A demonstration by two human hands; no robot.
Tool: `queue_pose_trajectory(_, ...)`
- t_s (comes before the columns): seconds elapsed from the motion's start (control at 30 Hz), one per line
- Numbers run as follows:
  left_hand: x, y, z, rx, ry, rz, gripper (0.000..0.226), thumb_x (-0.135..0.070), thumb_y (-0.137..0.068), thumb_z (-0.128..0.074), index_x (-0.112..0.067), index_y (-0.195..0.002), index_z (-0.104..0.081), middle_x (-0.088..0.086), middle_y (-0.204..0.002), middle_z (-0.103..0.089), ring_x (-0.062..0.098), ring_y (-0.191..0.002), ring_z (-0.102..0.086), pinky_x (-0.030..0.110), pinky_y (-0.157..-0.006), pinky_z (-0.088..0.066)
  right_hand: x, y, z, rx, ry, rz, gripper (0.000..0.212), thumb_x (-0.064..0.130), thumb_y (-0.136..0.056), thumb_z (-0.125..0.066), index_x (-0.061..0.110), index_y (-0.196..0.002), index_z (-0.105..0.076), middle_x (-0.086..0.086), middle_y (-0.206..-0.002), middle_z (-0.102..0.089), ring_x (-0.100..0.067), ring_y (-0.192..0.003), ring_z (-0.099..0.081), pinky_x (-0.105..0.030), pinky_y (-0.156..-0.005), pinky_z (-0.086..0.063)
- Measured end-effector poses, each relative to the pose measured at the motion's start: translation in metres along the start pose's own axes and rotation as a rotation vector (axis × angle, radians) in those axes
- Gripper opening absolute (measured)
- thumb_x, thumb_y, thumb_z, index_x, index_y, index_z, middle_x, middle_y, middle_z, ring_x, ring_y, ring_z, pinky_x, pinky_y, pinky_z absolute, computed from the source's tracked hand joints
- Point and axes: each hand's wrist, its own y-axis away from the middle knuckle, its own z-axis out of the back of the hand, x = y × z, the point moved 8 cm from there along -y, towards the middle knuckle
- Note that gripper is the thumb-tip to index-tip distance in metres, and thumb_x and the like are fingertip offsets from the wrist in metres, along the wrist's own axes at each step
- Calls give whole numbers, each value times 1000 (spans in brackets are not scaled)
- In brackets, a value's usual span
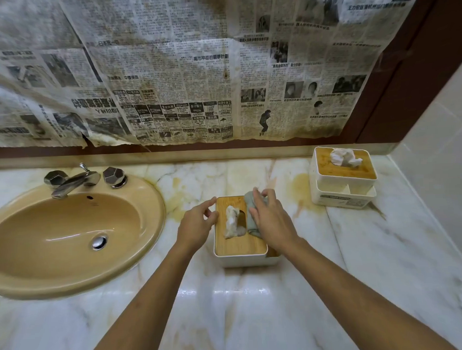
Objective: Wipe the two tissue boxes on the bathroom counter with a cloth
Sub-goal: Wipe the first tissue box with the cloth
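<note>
Pressing a bunched grey cloth (249, 203) onto the far right part of the wooden lid, the right grip (269, 220) curls fingers and thumb round the fabric atop the near tissue box (243, 246), which sits mid-surface just right of the sink (149, 204), a white tissue (231, 222) sticking from its slot. The left grip (197, 225) clasps that box's left edge with bent fingers. The second tissue box (340, 194) stands well apart at the far right corner of the marble surface (256, 318), by the wall.
</note>
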Motion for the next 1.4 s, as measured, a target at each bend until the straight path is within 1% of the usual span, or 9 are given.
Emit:
queue_pose_trajectory(0.17,4,1,-4,-17,60,-7,42,-30,-97,-52,-36,-138,-53,-6,-79,-62,18,-77,-66,46,-78,-55,6,52,-13,58,83,47,59,40,-106,-32,16,-157,-15,-10,-149,-25,-30,-118,-48,-40,-92,-49)
queue_pose_trajectory(0.47,1,3,-4,-11,21,-16,41,-34,-97,-51,-38,-138,-51,-6,-75,-60,16,-76,-61,42,-74,-52,-3,-16,-4,40,33,-26,60,36,-106,-35,11,-155,-14,-10,-148,-21,-33,-121,-46,-43,-95,-48)
queue_pose_trajectory(0.73,1,3,-4,-14,17,-20,40,-33,-97,-51,-38,-137,-51,-7,-70,-59,13,-73,-61,36,-70,-48,7,63,-12,67,61,13,61,38,-106,-32,14,-157,-9,-7,-152,-19,-29,-121,-47,-39,-94,-49)
queue_pose_trajectory(0.97,-1,4,-3,-4,-5,-22,40,-33,-98,-50,-36,-139,-50,-5,-73,-58,14,-73,-58,31,-65,-43,-2,-10,-9,60,21,-5,60,37,-106,-33,12,-155,-11,-9,-149,-19,-31,-122,-45,-42,-93,-50)
queue_pose_trajectory(1.1,-3,5,-2,0,-24,-24,40,-33,-99,-49,-36,-139,-49,-6,-72,-58,12,-72,-58,29,-62,-43,0,-11,-6,70,21,-12,57,36,-106,-32,12,-155,-13,-9,-149,-21,-31,-123,-45,-41,-93,-51)
queue_pose_trajectory(1.2,-4,6,-2,-3,-13,-16,40,-32,-99,-49,-35,-139,-49,-5,-71,-58,13,-73,-60,30,-63,-44,5,20,-6,53,-19,37,52,32,-106,-37,15,-152,-22,-7,-147,-22,-29,-121,-47,-39,-95,-49)
queue_pose_trajectory(1.27,-6,7,-1,0,-18,-13,40,-32,-100,-48,-35,-140,-48,-5,-71,-58,14,-73,-60,31,-65,-45,10,45,-6,41,-94,126,45,25,-104,-43,16,-148,-36,-5,-143,-31,-26,-117,-49,-33,-94,-48)
queue_pose_trajectory(1.33,-9,9,-2,6,-39,-15,40,-32,-101,-46,-34,-141,-47,-5,-70,-58,14,-73,-60,33,-66,-46,11,63,-2,42,-197,203,37,16,-100,-49,16,-136,-53,0,-131,-41,-18,-104,-54,-23,-87,-45)
queue_pose_trajectory(1.4,-12,11,-1,11,-58,-22,40,-32,-101,-45,-34,-141,-46,-3,-70,-58,16,-72,-61,37,-68,-49,6,67,4,88,-297,192,26,14,-95,-51,15,-117,-65,7,-116,-47,-9,-93,-55,-17,-81,-41)
